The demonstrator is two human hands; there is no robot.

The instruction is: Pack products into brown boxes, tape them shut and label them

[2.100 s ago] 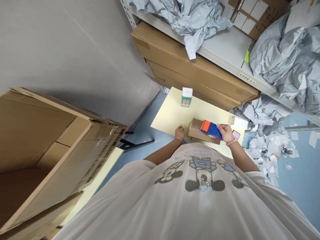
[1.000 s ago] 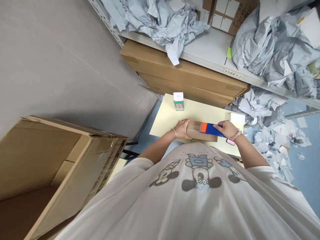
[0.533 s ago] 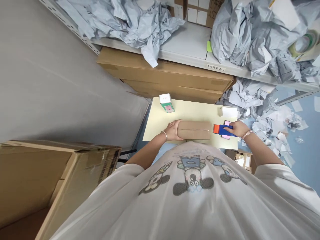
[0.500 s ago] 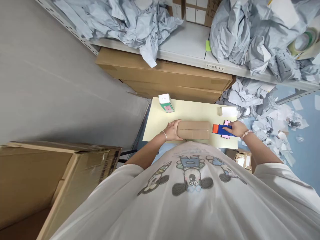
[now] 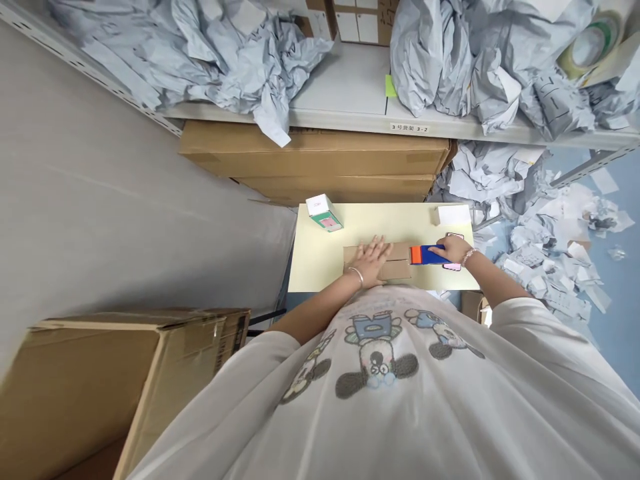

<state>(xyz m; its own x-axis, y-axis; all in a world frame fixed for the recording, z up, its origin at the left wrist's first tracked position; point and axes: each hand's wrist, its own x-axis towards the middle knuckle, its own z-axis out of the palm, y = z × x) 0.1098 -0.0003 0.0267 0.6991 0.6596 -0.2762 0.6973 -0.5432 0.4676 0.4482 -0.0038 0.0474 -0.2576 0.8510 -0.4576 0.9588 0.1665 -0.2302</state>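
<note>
A flat brown cardboard box (image 5: 397,269) lies near the front edge of a pale yellow table (image 5: 320,257). My left hand (image 5: 373,257) rests flat on top of the box, fingers stretched out. At the box's right end, my right hand (image 5: 453,249) is closed on a blue and orange tape dispenser (image 5: 424,254). A pink phone (image 5: 454,266) lies partly hidden under that hand.
A small white and green carton (image 5: 324,213) stands at the table's back left, a small white box (image 5: 450,214) at its back right. Large flat cartons (image 5: 320,153) lie under a shelf (image 5: 350,93) heaped with grey wrapping. A big open carton (image 5: 100,387) is at my left. Crumpled paper (image 5: 545,233) covers the floor on the right.
My left hand slid from the box's left end onto its top and spread flat. The tape dispenser moved from beside the phone back to the box's right end.
</note>
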